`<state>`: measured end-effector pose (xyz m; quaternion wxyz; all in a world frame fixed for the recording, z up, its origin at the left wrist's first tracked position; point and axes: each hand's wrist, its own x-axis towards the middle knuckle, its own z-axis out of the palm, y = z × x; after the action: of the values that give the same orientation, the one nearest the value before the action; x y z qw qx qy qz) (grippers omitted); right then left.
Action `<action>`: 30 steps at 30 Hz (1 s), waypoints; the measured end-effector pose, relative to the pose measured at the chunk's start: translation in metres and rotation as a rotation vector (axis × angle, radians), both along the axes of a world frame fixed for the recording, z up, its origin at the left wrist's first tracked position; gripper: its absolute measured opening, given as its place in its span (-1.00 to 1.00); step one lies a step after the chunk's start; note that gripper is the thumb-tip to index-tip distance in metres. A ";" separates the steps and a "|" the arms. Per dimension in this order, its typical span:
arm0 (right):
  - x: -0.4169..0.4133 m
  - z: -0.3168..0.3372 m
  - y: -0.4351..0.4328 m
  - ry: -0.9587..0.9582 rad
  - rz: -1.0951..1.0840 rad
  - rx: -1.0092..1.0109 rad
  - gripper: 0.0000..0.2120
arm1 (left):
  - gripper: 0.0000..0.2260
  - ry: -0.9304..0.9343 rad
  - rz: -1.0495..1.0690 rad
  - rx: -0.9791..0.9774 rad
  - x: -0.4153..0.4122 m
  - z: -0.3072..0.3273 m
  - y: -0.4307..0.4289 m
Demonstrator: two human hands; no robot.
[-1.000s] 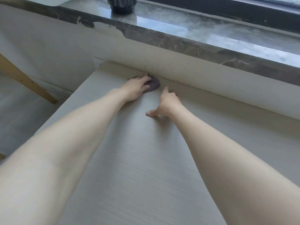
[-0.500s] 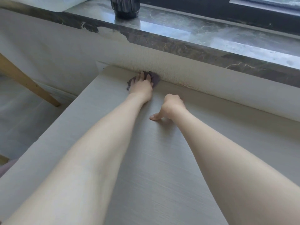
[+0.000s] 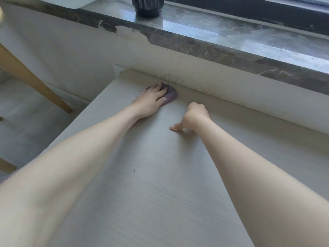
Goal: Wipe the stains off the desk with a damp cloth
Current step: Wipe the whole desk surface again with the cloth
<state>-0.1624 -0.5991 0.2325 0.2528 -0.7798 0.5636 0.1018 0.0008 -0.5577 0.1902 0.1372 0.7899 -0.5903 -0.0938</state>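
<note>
Slanting down at far left: a pale wooden leg (image 3: 33, 82), its foot resting on the grey plank floor (image 3: 21, 136), well apart from the table.

Running up from lower left toward the wall: the left edge of the pale grey, fine-grained table (image 3: 151, 184), dropping straight off to the floor. Sitting just behind the table's far left corner: a small white wall plate (image 3: 117, 68).

Pressing down near that corner with the left grip (image 3: 151, 100), fingers straight and slightly apart, lying flat on top of a crumpled purple cloth (image 3: 171, 94). Lying on the table, bunched under those fingertips, the cloth's far side coming just beside the cream ribbed wall strip (image 3: 222, 86) that closes off the table's back edge. Leaving a stretch of table top between the cloth and the left edge.

Showing nearer the camera, between the two forearms: one tiny dark speck (image 3: 134, 171) on the table.

Resting to the right of the cloth and apart from it: the right grip (image 3: 195, 114), fingers curled together into the palm and holding nothing, thumb stretched out with its tip touching the table.

Running on past that grip to the right frame edge: a broad stretch of table top along the wall strip.

Overhanging the wall above: a dark veined marble sill (image 3: 222, 38), carrying a black ribbed vase (image 3: 146, 6) toward its left, only the base in frame.
</note>
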 end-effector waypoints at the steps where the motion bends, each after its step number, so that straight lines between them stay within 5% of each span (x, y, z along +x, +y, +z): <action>1: -0.001 -0.001 0.000 -0.004 -0.005 -0.003 -0.12 | -0.57 0.005 0.029 -0.006 0.011 0.001 0.001; 5: -0.003 -0.006 0.002 -0.016 -0.003 -0.012 -0.05 | -0.57 -0.024 0.310 0.081 0.016 0.012 -0.012; 10: -0.001 -0.005 0.001 -0.005 -0.011 -0.012 -0.01 | -0.58 -0.012 0.035 0.033 -0.011 0.003 0.023; 16: -0.006 -0.008 0.002 -0.008 0.027 -0.041 0.04 | -0.59 -0.025 0.282 0.084 0.023 0.015 0.014; 21: 0.001 -0.008 -0.001 0.022 -0.006 -0.021 0.08 | -0.58 0.052 0.017 0.040 -0.003 0.002 0.053; 27: -0.001 -0.008 0.000 0.039 0.025 -0.057 0.10 | -0.59 -0.017 0.186 0.107 0.013 0.014 0.032; 30: 0.001 -0.011 -0.002 0.047 0.023 -0.046 0.13 | -0.57 0.024 0.040 0.113 -0.006 0.010 0.053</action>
<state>-0.1619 -0.6011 0.2213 0.2203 -0.7891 0.5627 0.1099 -0.0053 -0.5042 0.2002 0.1012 0.8068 -0.5665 -0.1336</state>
